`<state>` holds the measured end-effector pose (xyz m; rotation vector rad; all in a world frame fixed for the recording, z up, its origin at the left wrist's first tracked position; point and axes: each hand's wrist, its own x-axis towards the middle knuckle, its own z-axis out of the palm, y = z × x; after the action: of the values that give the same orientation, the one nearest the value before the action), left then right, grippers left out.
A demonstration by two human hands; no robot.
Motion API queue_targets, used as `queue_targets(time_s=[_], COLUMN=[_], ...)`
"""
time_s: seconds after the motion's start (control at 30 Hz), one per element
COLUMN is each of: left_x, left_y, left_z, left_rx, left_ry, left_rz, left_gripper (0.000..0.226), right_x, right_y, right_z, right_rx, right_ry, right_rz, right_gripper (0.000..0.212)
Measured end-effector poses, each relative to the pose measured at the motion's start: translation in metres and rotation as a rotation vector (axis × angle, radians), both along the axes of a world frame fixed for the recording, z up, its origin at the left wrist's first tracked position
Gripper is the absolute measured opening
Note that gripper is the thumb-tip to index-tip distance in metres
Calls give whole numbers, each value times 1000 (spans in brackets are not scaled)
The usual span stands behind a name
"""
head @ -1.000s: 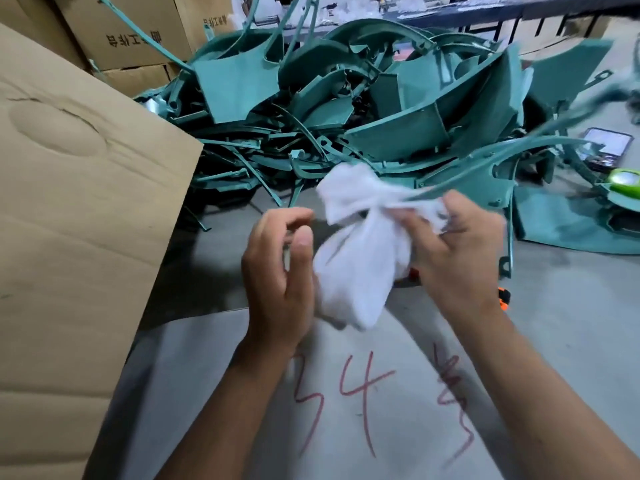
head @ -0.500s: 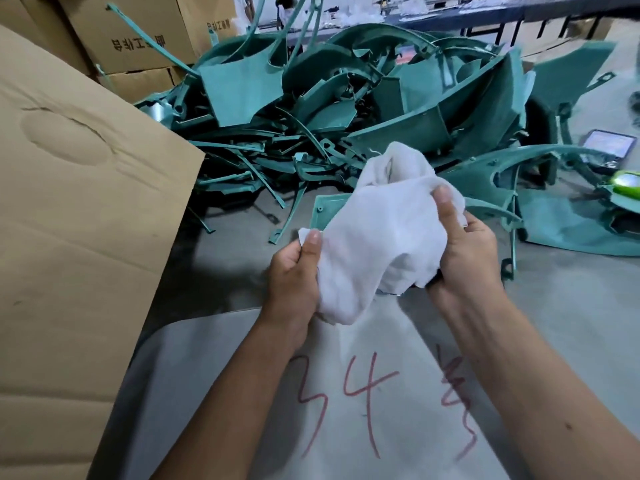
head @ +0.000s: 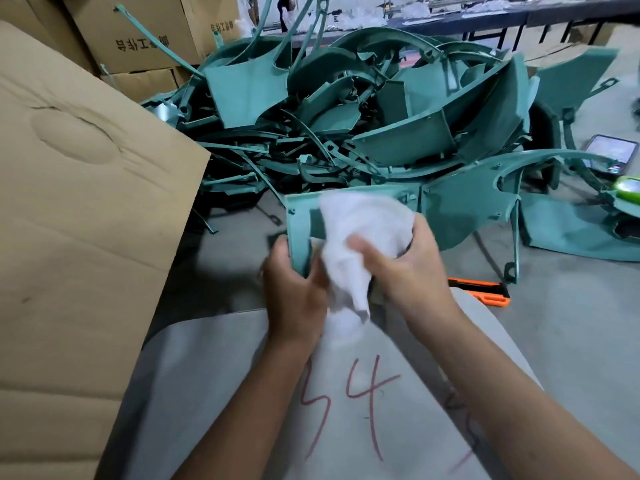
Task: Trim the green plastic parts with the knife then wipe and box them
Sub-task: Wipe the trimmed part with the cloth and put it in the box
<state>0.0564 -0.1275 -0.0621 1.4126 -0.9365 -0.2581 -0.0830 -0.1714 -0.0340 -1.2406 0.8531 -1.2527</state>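
Since a moment ago a green part point(head: 464, 209) has come up into my hands and the cloth point(head: 360, 230) now lies against it. My left hand point(head: 294, 292) grips the part's near left end, fingers curled round it. My right hand point(head: 408, 268) bunches the cloth on the part. The knife point(head: 481, 291) lies on the floor point(head: 571, 323) just right of my right wrist, with the pile point(head: 346, 116) behind.

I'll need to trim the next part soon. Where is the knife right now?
The knife lies on the floor at right, just beyond the right hand and near the green part.
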Motion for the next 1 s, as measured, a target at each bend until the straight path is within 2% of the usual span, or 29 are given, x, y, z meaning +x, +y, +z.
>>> queue_targets(time_s=[0.07,0.1,0.17,0.27,0.3,0.37,0.47,0.53,0.6,0.67,0.7,0.73,0.8,0.9,1.0], left_x=[-5,-5,1,16,20,23,18,11,5,1,1,3,7,4,5], left_y=[1,0,-2,-3,-4,-4,-5,-4,-4,-4,-5,-6,-7,-7,-6], left_z=[1,2,4,7,8,11,9,5,1,-1,-1,0,0,0,-2], left_rx=[-63,-77,-87,-145,-175,-212,-209,-165,-105,-61,-44,-32,-28,-13,-2], left_ry=[36,51,67,209,263,324,369,368,317,312,331,341,307,273,217], left_rz=[-78,-62,30,111,116,124,42,-48,-122,-152,-146,-132,-117,-187,-195], left_gripper=[17,19,32,29,28,28,24,26,29,32,34,36,35,29,25], right_x=[-1,-3,-14,-27,-31,-37,-35,-23,-10,-6,-8,-12,-17,-17,-15], right_y=[-3,-7,-18,-29,-31,-34,-33,-23,-11,-3,-4,-7,-12,-15,-15], right_z=[-8,-9,-10,-5,-3,-3,-5,-5,2,11,13,14,15,10,6], right_rx=[-136,-166,-185,-213,-209,-184,-206,-202,-48,211,301,360,348,262,154], right_ry=[224,266,192,-23,-72,-99,69,147,-116,-541,-698,-792,-783,-653,-401], right_rz=[-122,-160,-226,-380,-434,-523,-579,-458,-148,165,226,232,232,217,236], right_gripper=[37,31,23,9,9,29,38,31,9,50,62,63,57,60,51])
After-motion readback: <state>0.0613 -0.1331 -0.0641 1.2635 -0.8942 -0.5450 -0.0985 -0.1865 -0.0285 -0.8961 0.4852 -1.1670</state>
